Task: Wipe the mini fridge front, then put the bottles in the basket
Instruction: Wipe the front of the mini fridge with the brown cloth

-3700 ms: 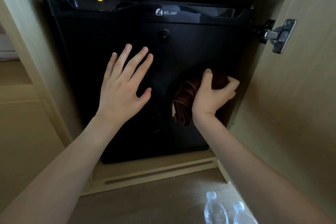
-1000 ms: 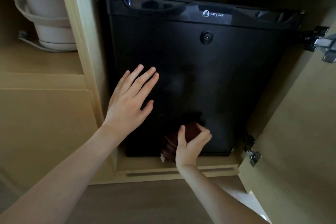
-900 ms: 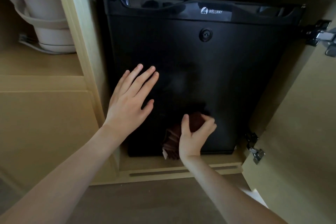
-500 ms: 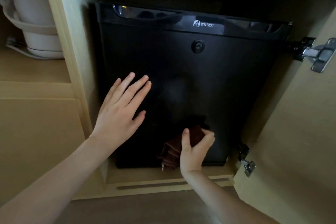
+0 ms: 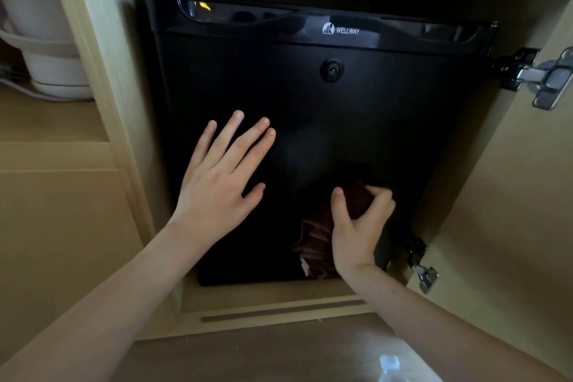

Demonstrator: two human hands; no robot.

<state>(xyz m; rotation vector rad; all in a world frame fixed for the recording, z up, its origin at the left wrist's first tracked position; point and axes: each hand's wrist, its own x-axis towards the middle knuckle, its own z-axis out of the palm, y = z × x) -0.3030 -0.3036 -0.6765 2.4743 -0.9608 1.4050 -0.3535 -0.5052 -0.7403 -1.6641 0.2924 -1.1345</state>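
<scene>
Since half a second ago our right hand (image 5: 356, 228), bunched on the cloth (image 5: 316, 242), climbs slightly. Unwiped fridge door (image 5: 387, 121) lies above it; left hand (image 5: 221, 177) rests spread flat.

Your mini fridge (image 5: 310, 121) stands on the pale wooden cabinet floor (image 5: 266, 295), just below both your hands. Nearer you than your wrists lies the brown room floor (image 5: 263, 353), with the cap of a clear bottle (image 5: 391, 364) on it, under your right forearm. Left of your left hand, a side shelf (image 5: 46, 118) carries a white kettle (image 5: 40, 31)
</scene>
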